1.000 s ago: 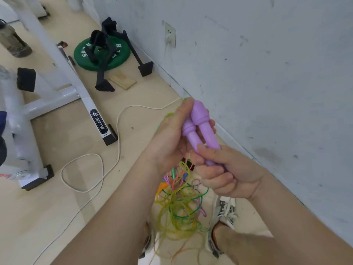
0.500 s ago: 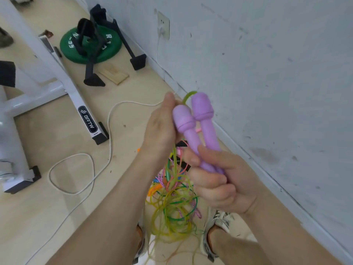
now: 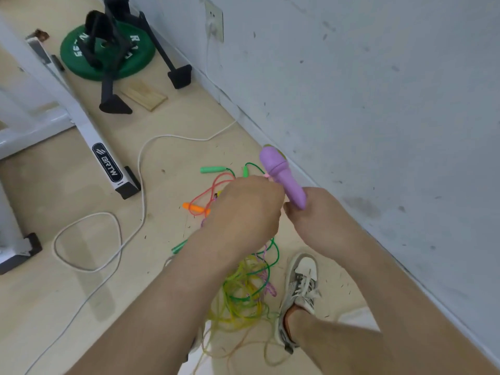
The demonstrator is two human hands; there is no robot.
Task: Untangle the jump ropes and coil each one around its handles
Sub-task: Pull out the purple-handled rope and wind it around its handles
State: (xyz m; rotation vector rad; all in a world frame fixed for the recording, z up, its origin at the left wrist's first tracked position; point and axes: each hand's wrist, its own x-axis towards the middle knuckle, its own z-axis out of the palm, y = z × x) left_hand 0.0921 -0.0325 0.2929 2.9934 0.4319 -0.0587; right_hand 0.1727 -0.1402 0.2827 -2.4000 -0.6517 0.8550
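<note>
A person stands close to a pale wall (image 3: 378,104), and we look down along both bare forearms, which reach forward above a light wooden floor (image 3: 54,190). The right hand (image 3: 322,215) grips the lower end of a purple handle (image 3: 281,175) with its fingers curled round it. The handle's thick rounded top tilts up and to the left, toward the foot of the wall.

The left hand (image 3: 243,212) is just beside the handle with its back turned to us. Its fingers curl away out of sight, so I cannot tell what, if anything, they hold (the hand is also blurred).

Below the hands, on the floor, lies a tangle of ropes (image 3: 238,301), mostly yellow-green strands with dark green and pink loops running through them. At the far edge of the tangle lie a green handle (image 3: 213,169) and an orange handle (image 3: 196,208). A grey and white shoe (image 3: 301,285) stands just right of the tangle.

To the left, a white cable (image 3: 141,190) curls across the floor and runs up to a wall socket (image 3: 213,23). Further left is a white frame bar (image 3: 107,163) with a black label reading BRTW. Beyond it a green weight plate (image 3: 140,60) lies flat with a black stand (image 3: 108,85) over it. A wooden block (image 3: 143,96) lies beside them.
</note>
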